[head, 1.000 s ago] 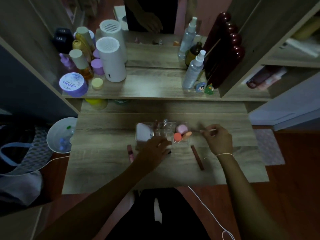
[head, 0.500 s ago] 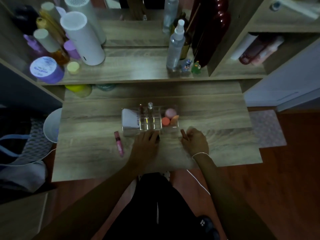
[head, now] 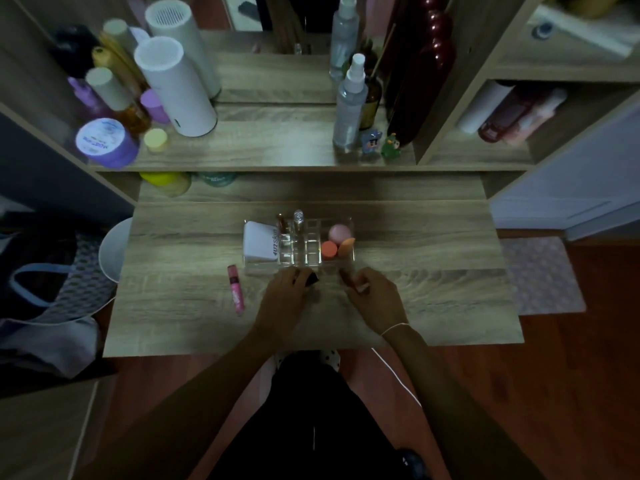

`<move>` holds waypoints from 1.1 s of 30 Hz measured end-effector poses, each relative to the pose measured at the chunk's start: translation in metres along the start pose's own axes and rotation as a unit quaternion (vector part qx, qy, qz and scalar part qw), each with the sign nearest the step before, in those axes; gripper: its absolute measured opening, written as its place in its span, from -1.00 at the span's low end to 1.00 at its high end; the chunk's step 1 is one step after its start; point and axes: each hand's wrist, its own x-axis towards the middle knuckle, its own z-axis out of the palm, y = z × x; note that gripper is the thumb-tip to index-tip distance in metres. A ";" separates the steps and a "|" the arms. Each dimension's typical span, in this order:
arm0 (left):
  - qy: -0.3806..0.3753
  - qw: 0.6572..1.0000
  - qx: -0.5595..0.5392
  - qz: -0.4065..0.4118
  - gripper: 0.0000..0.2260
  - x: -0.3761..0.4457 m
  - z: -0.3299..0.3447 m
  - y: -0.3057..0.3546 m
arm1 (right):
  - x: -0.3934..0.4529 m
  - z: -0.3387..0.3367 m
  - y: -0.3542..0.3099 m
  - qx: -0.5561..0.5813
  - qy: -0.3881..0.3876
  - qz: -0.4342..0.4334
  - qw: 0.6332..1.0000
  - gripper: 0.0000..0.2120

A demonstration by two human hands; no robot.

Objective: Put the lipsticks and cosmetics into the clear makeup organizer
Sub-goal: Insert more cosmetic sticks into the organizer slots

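The clear makeup organizer [head: 349, 261] stands mid-table. It holds a white tube [head: 259, 242], two upright lipsticks [head: 298, 218] and pink and orange sponges [head: 339, 233]. Just in front of it, my left hand [head: 284, 299] closes over a small dark item [head: 313, 278]. My right hand [head: 375, 299] grips a slim brown lipstick [head: 348, 280], mostly hidden by the fingers. A pink lip gloss [head: 236, 289] lies loose on the table to the left of my left hand.
The wooden table [head: 450, 296] has a raised shelf behind it with a white cylinder [head: 176, 91], a purple jar [head: 104, 138], a spray bottle [head: 349, 105] and small figurines [head: 381, 142]. A white bin [head: 112, 251] and a bag [head: 45, 282] sit left of the table.
My right hand came back from the organizer to the table's near side and closed on the brown lipstick. My left hand stayed in front of the organizer.
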 end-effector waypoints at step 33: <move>0.142 0.961 -0.199 -0.133 -0.89 0.043 -0.067 -0.019 | 0.066 -0.016 -0.103 -0.080 0.024 -0.097 0.992 -0.88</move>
